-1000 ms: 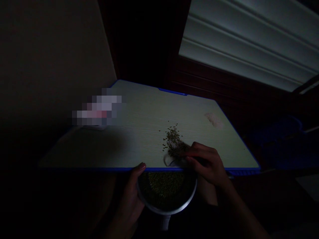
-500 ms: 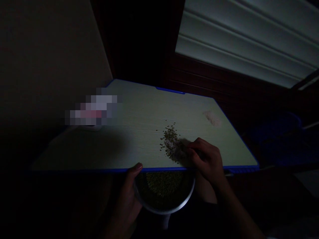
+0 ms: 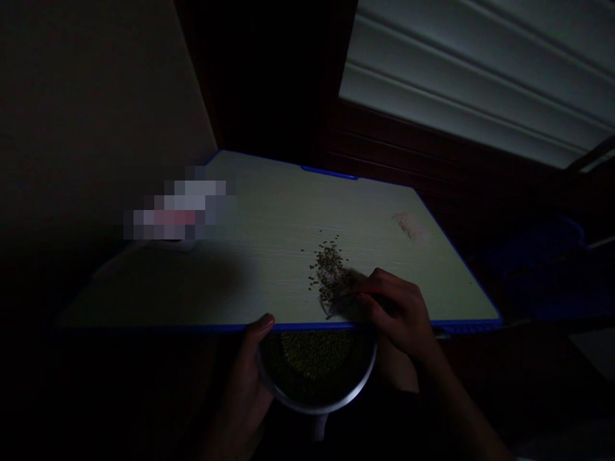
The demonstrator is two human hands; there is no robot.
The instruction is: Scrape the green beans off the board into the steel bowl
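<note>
Small, dark, speckled grains (image 3: 328, 264) lie loosely scattered near the hands (image 3: 394, 312).

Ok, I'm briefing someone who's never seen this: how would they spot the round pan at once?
Find the big pale tabletop edged in blue. Just below its near edge is a round, metal-rimmed pan, the left hand at its left side. Unlike the loose scatter of seeds on the tabletop, it holds a wide bed of greenish grains.

No lettering, brand, number or sign I can read, pixelated patch (image 3: 180, 211) at the left of the frame, blurred past reading for me
</note>
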